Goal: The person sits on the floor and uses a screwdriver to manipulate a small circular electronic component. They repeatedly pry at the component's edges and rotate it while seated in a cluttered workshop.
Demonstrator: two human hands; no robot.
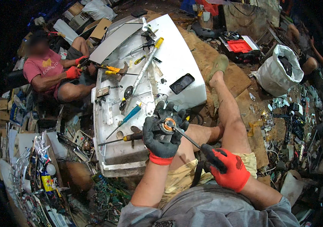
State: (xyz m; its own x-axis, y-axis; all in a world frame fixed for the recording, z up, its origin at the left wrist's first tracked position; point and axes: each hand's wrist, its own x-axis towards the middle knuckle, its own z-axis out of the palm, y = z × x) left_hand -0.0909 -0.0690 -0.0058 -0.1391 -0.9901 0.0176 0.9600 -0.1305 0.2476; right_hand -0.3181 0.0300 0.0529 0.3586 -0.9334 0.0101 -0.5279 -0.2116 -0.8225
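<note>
My left hand [157, 140], in a black and red glove, is wrapped round a small dark round part with a copper-coloured ring [168, 124] facing up. My right hand [230, 169], in a red glove with dark finger coating, grips a screwdriver [188, 138] by its handle. The screwdriver's tip meets the middle of the copper ring; how deep it goes in I cannot tell. Left of my left hand, a screwdriver with a dark and yellow handle [133, 137] lies on the white panel [191, 45]. A blue-handled screwdriver [132, 113] rests just beyond it.
On the panel lie a hammer [122, 72], a long yellow-ended bar [146, 68] and a black rectangular frame [182, 83]. Across it a person in a pink shirt [44, 68] works with red gloves. A white sack [279, 72], a red-and-black case [240, 46] and scrap heaps surround us.
</note>
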